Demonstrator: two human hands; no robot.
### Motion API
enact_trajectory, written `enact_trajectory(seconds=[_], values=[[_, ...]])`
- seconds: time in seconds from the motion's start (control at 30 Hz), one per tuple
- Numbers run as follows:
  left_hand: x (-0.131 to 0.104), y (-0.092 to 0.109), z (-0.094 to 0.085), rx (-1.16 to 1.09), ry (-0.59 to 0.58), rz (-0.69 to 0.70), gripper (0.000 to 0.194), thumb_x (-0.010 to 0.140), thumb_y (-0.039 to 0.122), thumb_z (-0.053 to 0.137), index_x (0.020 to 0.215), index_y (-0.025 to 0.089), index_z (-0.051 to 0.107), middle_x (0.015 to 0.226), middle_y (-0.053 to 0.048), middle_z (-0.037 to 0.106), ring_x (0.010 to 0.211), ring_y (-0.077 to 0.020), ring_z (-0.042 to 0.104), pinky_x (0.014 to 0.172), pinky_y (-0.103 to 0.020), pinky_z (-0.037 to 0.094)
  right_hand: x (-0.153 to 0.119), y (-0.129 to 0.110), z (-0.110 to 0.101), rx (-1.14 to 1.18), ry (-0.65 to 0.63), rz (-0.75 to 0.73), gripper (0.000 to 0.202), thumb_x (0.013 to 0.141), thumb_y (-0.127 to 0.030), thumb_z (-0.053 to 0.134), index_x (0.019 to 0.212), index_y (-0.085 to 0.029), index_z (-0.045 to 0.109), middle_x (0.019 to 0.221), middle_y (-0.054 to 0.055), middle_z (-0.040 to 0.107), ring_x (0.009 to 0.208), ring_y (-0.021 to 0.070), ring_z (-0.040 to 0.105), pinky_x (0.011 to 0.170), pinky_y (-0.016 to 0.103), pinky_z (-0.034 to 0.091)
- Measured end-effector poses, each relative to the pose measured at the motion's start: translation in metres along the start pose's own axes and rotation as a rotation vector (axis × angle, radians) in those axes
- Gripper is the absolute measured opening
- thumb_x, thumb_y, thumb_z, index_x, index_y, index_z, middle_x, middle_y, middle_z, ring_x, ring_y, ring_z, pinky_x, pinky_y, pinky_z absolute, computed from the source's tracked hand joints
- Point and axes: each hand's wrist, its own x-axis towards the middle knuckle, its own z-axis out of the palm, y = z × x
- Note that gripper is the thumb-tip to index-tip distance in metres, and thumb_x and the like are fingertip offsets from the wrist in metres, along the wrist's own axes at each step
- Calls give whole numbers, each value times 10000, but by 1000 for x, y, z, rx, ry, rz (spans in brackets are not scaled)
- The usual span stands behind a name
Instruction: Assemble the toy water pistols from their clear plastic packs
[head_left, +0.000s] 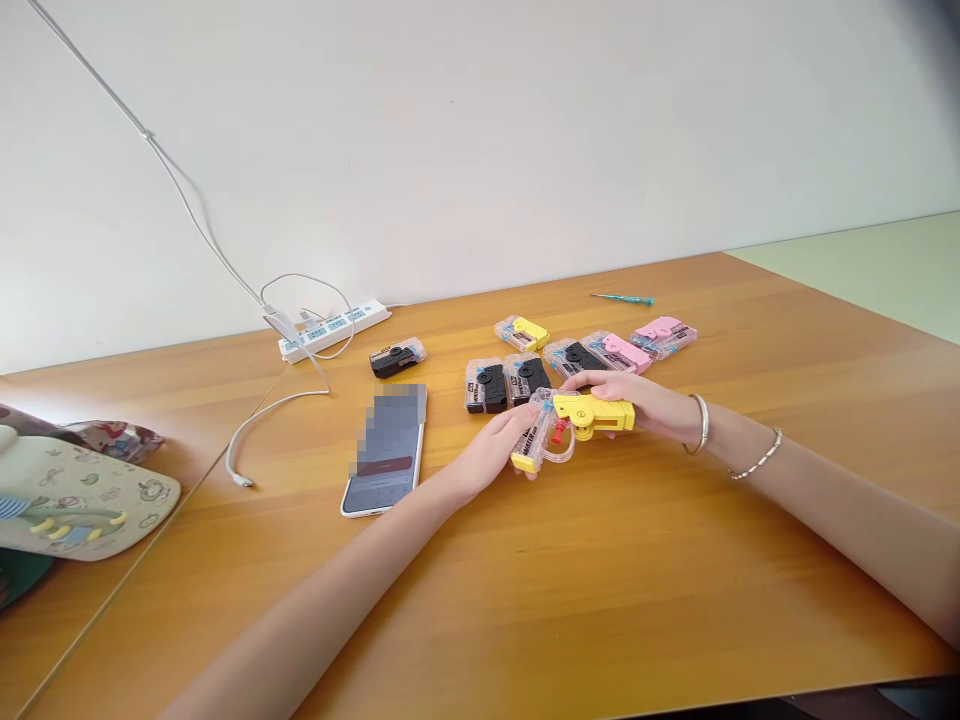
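Between my two hands is a yellow and clear toy water gun (596,412), unfolded, with a red trigger and lettering on its clear grip. My left hand (499,445) is closed around that clear grip. Around the yellow front part, my right hand (637,395) is closed too, thumb and fingers on its upper side and some fingers hidden behind it. Just beyond the hands lie folded water guns: two black ones (487,386) side by side, another black one (574,357), pink ones (626,352) and a yellow one (525,332).
A phone (385,450) lies left of my left hand, with a folded black water gun (397,357) behind it. A white power strip (337,330) with cables stands by the wall. A small teal screwdriver (624,299) lies at the back. A patterned pouch-like item (82,495) sits at the left.
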Motion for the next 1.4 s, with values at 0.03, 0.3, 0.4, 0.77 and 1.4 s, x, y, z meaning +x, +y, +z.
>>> enact_trajectory(seconds=[0.03, 0.3, 0.4, 0.77, 1.4], values=[[1, 1, -2, 6, -5, -16, 456, 868, 533, 342, 964, 169, 600, 651, 13, 553, 534, -103, 459, 567, -228, 385, -1, -1, 0, -10, -1, -3, 277, 807, -356, 471, 1013, -220, 597, 994, 57, 631, 813, 198, 583, 573, 281, 452], [2, 3, -6, -11, 17, -43, 441, 846, 536, 392, 945, 166, 611, 702, -5, 562, 615, -115, 477, 536, -212, 395, 0, -1, -1, -101, 34, -119, 292, 823, -361, 494, 1051, -225, 617, 1163, 39, 594, 1085, 240, 518, 887, 361, 413], [2, 1, -3, -14, 46, -13, 454, 860, 523, 372, 1058, 180, 594, 723, -13, 590, 738, -160, 545, 630, -247, 443, 2, 3, 0, -67, 54, -117, 303, 826, -356, 491, 1058, -207, 615, 1181, 49, 590, 1072, 230, 527, 869, 340, 417], [-1, -5, 10, 21, 341, 70, 364, 892, 477, 351, 1076, 224, 538, 1094, -40, 598, 1059, -205, 528, 896, -293, 434, -6, 10, 44, -93, 8, -69, 443, 899, -497, 348, 1218, -189, 359, 682, -18, 494, 590, 135, 488, 591, 291, 434], [-8, -12, 16, 314, 260, 95, 506, 891, 551, 224, 1241, 213, 363, 802, -22, 613, 779, -194, 593, 817, -322, 427, -9, 11, 69, -226, 184, -262, 391, 901, -442, 385, 1219, -220, 333, 1122, 82, 518, 933, 200, 552, 761, 339, 498]])
